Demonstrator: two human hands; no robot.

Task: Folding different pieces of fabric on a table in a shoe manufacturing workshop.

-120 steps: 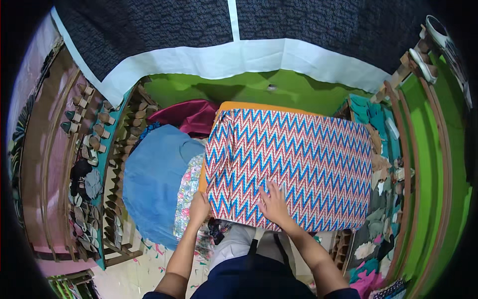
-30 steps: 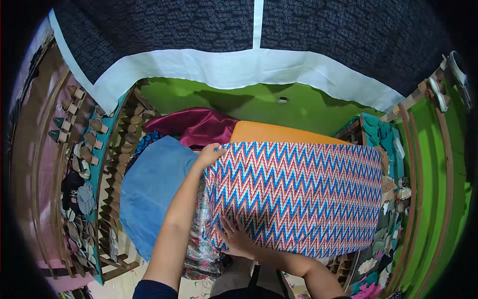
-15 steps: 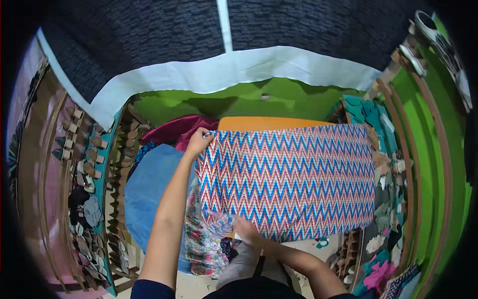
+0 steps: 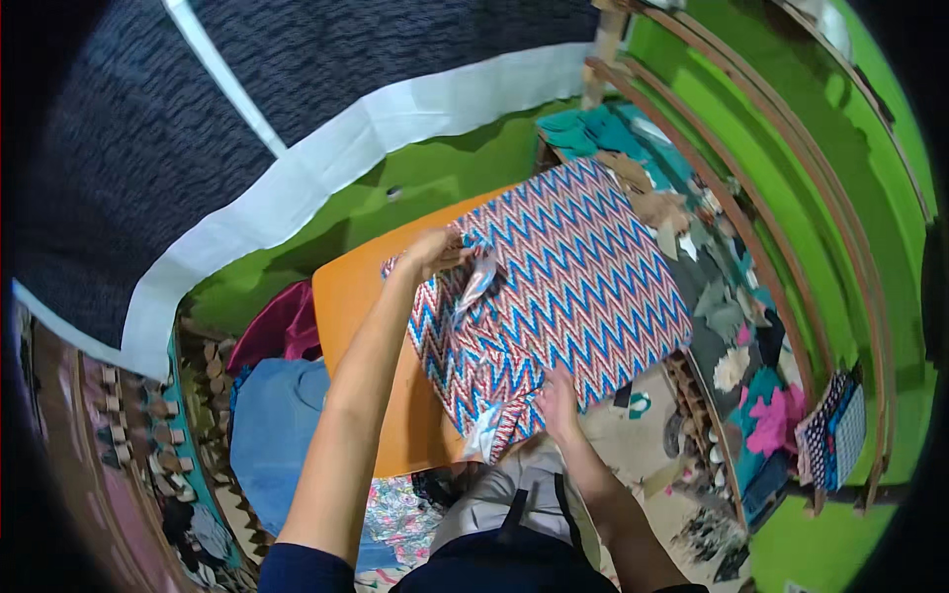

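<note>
The zigzag cloth [image 4: 603, 277] is patterned in rows of blue, red and white; it lies slantwise over the orange counter [image 4: 341, 296], its right part spread out fairly flat, its left part drawn up into loose, creased folds; a paler underside shows where the fabric turns over, and the folds stop short of the counter's left end

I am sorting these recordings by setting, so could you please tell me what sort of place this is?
Probably a small shoemaking workshop: shoe-like pieces sit in rows at the left, scraps of material lie heaped at the right, and zigzag cloth lies over an orange tabletop.
</note>
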